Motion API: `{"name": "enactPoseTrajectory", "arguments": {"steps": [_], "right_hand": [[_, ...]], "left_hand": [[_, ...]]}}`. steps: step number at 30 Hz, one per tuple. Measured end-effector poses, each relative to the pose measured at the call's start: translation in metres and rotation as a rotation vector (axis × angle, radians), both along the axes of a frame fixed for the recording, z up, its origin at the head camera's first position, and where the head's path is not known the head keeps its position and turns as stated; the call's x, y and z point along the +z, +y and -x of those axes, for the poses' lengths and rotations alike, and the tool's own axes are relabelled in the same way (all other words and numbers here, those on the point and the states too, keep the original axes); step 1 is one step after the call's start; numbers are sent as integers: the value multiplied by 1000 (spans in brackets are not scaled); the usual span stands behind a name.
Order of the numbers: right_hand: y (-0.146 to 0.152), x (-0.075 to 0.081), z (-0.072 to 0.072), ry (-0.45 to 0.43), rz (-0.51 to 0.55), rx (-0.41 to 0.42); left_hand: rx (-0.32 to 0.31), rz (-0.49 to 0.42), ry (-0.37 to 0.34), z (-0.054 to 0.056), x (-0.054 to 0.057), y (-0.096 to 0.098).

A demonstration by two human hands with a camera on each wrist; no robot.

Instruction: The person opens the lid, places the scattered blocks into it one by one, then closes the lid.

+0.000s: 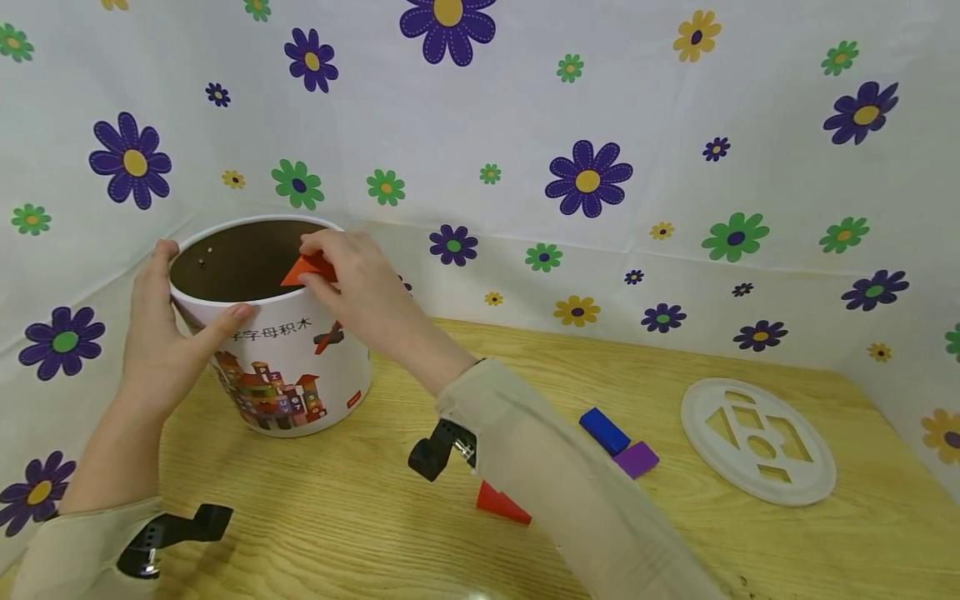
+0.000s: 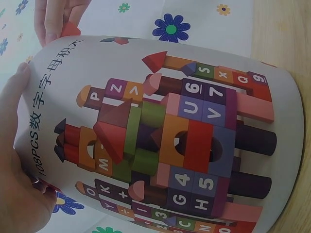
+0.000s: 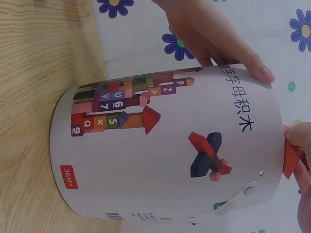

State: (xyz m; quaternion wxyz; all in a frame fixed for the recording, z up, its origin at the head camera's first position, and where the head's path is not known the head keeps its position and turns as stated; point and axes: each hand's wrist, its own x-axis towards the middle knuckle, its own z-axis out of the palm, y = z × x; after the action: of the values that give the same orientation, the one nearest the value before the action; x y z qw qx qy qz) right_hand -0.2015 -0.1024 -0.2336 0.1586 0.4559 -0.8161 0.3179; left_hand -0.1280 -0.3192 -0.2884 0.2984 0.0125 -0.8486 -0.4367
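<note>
A white toy-block bucket (image 1: 337, 387) with a printed castle of lettered blocks stands upright at the left, its top uncovered. My left hand (image 1: 161, 342) grips its left side near the rim, thumb on the front wall. Between thumb and fingers, my right hand (image 1: 367, 287) pinches an orange-red triangular block (image 1: 306, 268) at the right part of the bucket's opening. In the right wrist view this triangular block (image 3: 290, 154) shows right by the rim. Most of the bucket's inside is dark, and its bottom is hidden.
A red wedge-shaped block (image 1: 502, 503) lies on the wooden table (image 1: 337, 517), partly behind the right sleeve. Farther right are a blue block (image 1: 604, 431), a purple block (image 1: 636, 459) and a white round lid (image 1: 813, 471) with shaped holes. Flowered cloth (image 1: 495, 108) hangs behind.
</note>
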Motion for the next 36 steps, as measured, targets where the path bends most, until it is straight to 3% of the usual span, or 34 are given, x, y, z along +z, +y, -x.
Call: {"name": "enactPoseTrajectory", "arguments": {"steps": [9, 17, 25, 29, 36], "right_hand": [[3, -5, 3, 165, -3, -35], [6, -11, 2, 138, 33, 9], [13, -17, -1, 166, 58, 49], [25, -23, -7, 170, 83, 83], [56, -41, -20, 162, 38, 132]], "left_hand": [[-4, 3, 3, 1, 0, 0], [-11, -1, 7, 1, -1, -1], [-8, -1, -1, -1, 0, -1], [-5, -3, -8, -2, 0, 0], [-4, -7, -11, -2, 2, 0]]}}
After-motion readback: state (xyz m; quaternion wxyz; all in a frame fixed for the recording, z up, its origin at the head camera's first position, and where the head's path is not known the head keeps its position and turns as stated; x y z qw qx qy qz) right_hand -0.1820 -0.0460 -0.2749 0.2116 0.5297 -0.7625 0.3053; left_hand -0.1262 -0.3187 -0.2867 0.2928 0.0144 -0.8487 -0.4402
